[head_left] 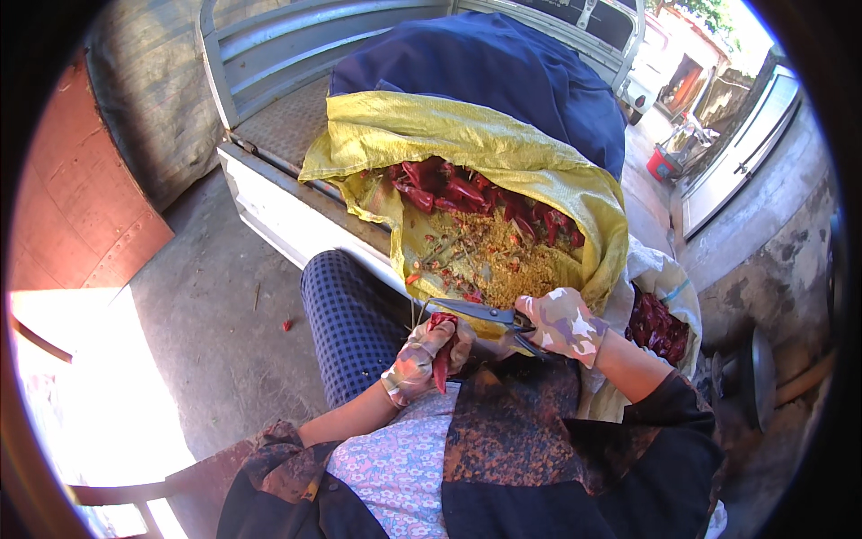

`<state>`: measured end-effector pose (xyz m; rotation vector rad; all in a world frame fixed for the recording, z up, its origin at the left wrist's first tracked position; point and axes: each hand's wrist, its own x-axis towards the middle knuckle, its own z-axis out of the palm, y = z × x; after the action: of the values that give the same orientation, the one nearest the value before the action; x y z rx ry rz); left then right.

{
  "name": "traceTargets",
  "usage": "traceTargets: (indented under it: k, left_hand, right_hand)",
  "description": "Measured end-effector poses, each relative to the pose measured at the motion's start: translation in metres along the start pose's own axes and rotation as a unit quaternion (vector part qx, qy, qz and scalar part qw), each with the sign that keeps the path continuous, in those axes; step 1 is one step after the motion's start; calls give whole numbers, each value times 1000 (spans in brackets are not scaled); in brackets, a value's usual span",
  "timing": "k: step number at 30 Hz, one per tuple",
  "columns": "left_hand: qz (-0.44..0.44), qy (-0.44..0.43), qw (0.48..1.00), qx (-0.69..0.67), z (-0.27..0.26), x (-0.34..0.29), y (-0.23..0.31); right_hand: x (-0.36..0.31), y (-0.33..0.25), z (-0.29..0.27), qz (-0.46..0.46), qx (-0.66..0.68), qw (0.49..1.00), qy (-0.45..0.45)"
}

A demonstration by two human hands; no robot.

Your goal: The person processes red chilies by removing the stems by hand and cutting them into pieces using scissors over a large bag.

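Note:
A dried red chili pepper (442, 364) hangs from my gloved left hand (422, 357), its fingers closed around the upper part. In my gloved right hand (567, 323) is a pair of scissors (480, 312), the blades pointing left to just above the chili. Whether the blades touch it I cannot tell. Beyond both hands lies an opened yellow woven sack (422, 117), holding dried red chilies (462, 189) at its back and a heap of yellowish seeds and bits (516, 260) nearer me.
The yellow sack rests on a truck bed (278, 108), before a dark blue cloth bundle (485, 67). At my right stands a white sack (687, 301) with red chilies (660, 328). A reddish panel (85, 180) is at the left, and a red bucket (661, 164) farther right.

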<state>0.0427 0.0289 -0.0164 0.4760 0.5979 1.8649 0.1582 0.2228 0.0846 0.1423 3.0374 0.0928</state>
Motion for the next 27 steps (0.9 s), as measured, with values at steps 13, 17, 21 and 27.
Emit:
traceTargets:
  k: [13, 17, 21, 27]
  left_hand:
    - [16, -43, 993, -105, -20, 9, 1]
    - [-1, -32, 992, -123, -20, 9, 1]
    - [-8, -19, 990, -136, -24, 7, 4]
    - [-12, -11, 991, -136, -23, 10, 15]
  right_hand:
    - [30, 76, 10, 64, 155, 986, -15]
    - [96, 89, 54, -11, 374, 884, 279]
    - [146, 32, 4, 188, -31, 978, 84]
    - [181, 88, 60, 255, 174, 941, 140]
